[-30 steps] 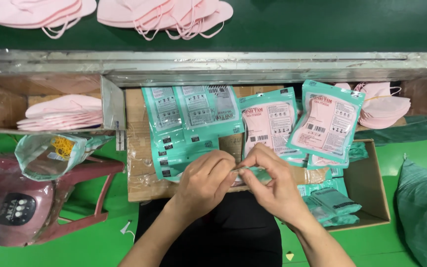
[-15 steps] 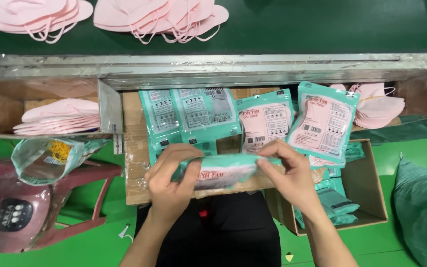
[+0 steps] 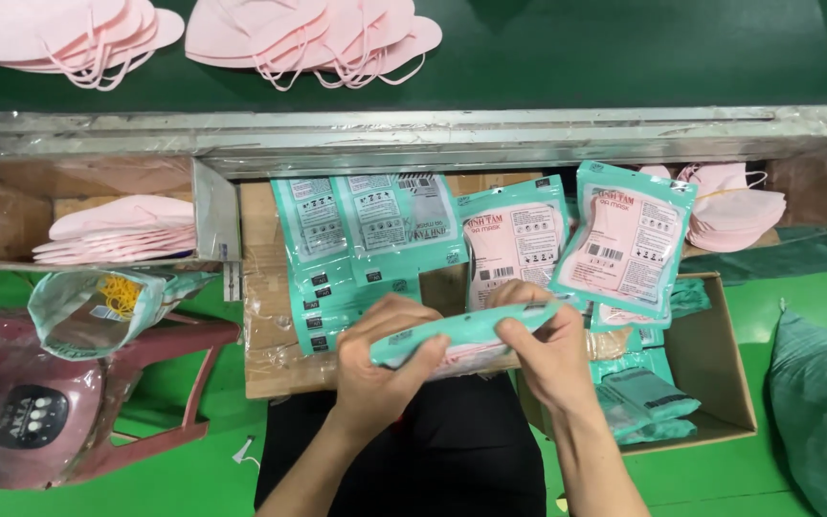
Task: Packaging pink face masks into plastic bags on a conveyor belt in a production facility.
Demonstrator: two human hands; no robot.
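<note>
Both hands, left [image 3: 380, 369] and right [image 3: 549, 349], pinch a teal pouch [image 3: 461, 330] above the cardboard [image 3: 270, 359]; packed pouches [image 3: 567, 239] lie just behind it.

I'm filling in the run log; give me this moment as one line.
left hand: holds teal mask pouch | right hand: pinches pouch's right end | behind: filled pouches on cardboard

A bright green floor [image 3: 777, 479] lay under even light. A dark green conveyor belt [image 3: 624, 57] ran above a metal rail [image 3: 490, 134]; a pink stool [image 3: 160, 383] stood left.
</note>
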